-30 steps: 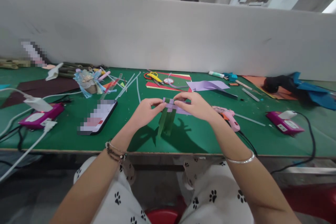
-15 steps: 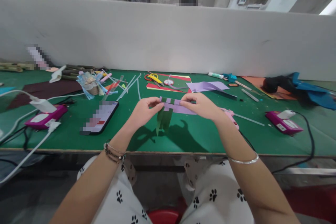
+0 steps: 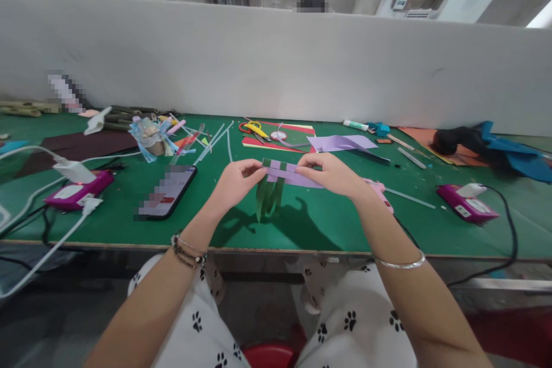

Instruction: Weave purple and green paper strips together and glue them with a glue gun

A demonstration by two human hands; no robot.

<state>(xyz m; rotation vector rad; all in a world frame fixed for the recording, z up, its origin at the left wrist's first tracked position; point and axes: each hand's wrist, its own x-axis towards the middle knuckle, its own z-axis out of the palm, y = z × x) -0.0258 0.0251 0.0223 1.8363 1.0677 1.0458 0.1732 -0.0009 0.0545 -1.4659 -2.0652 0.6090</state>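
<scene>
Head view first: your two forearms reach out over your lap, and just above the near edge of the green table (image 3: 328, 230) both hands meet on the paper work. Your left hand (image 3: 235, 181) pinches the left end of the purple strip (image 3: 290, 174) between thumb and fingertips; your right hand (image 3: 330, 173) is closed on the same strip a little further along, fingers curled over its top. Green strips (image 3: 268, 194) cross the purple one and hang loose below it, free of the table.

I judge this piece very light and limp — thin paper that creases at once and tears if pulled. Hold it flat at the crossings, pads on both faces, not by the dangling green ends.

Just right of your right hand lies a pink glue gun (image 3: 379, 192), partly hidden by the wrist. Left of your left hand sits a phone (image 3: 168, 190). Further back — scissors (image 3: 253, 126) on red paper, and a purple sheet (image 3: 340, 141) well apart from the work.
</scene>
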